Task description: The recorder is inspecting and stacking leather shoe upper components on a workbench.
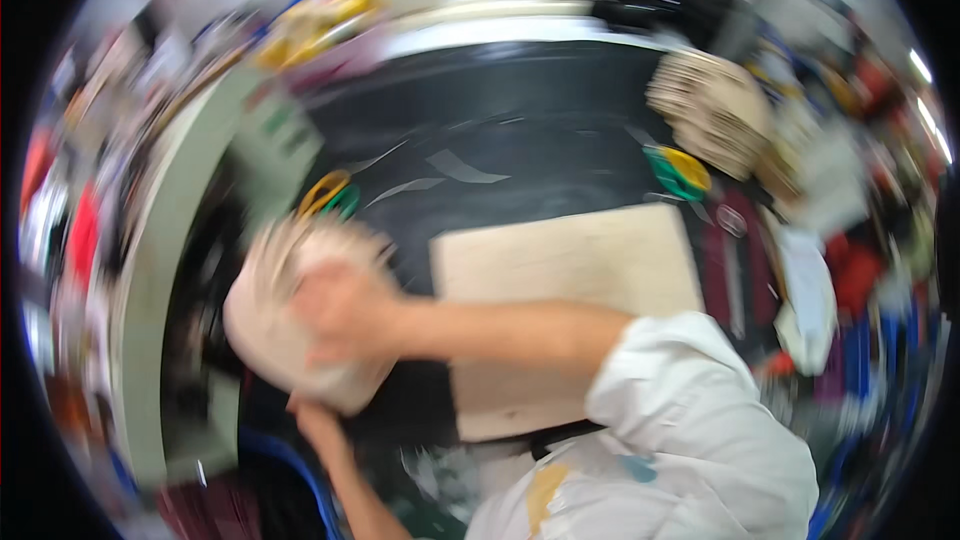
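Note:
A stack of beige, rounded flat pieces (255, 325) sits at the left, smeared by motion. Across the table from the right reaches my right arm in its white sleeve, and my right hand (345, 310) lies over this stack. Its fingers are too blurred to show whether they grip. Low on the stack's near edge is my left hand (318, 425), its fingers mostly hidden by the pieces. A beige rectangular sheet (575, 265) lies flat on the dark table, partly covered by my right forearm.
Another stack of beige pieces (710, 110) stands at the far right. Scissors with green and yellow handles (682, 172) lie below it, and similar coloured handles (330, 193) show at the left. A pale green machine frame (145, 270) borders the table's left side.

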A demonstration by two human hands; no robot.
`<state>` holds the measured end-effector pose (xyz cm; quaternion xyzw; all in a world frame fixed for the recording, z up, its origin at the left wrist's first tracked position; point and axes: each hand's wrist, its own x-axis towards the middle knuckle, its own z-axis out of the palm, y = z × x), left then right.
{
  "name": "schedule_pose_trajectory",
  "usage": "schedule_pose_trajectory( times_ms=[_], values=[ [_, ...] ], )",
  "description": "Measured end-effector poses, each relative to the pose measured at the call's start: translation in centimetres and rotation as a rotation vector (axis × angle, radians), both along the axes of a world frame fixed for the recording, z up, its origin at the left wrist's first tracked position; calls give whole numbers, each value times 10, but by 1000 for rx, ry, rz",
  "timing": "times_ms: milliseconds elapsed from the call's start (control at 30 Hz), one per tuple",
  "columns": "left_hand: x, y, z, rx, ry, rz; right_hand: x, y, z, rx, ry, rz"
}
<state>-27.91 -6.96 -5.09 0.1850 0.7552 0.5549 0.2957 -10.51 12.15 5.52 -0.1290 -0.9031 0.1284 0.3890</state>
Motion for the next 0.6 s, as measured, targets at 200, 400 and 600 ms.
schedule_pose_trajectory(
  times_ms=[200,400,600],
  values=[
    [29,40,45,192,-361,-262,28,-3,-19,-63,191,43],
    [29,48,48,319,-426,-411,26,-12,-1,-129,350,-294],
    [73,30,74,287,-268,-210,67,-32,25,-389,127,-260]
  ],
)
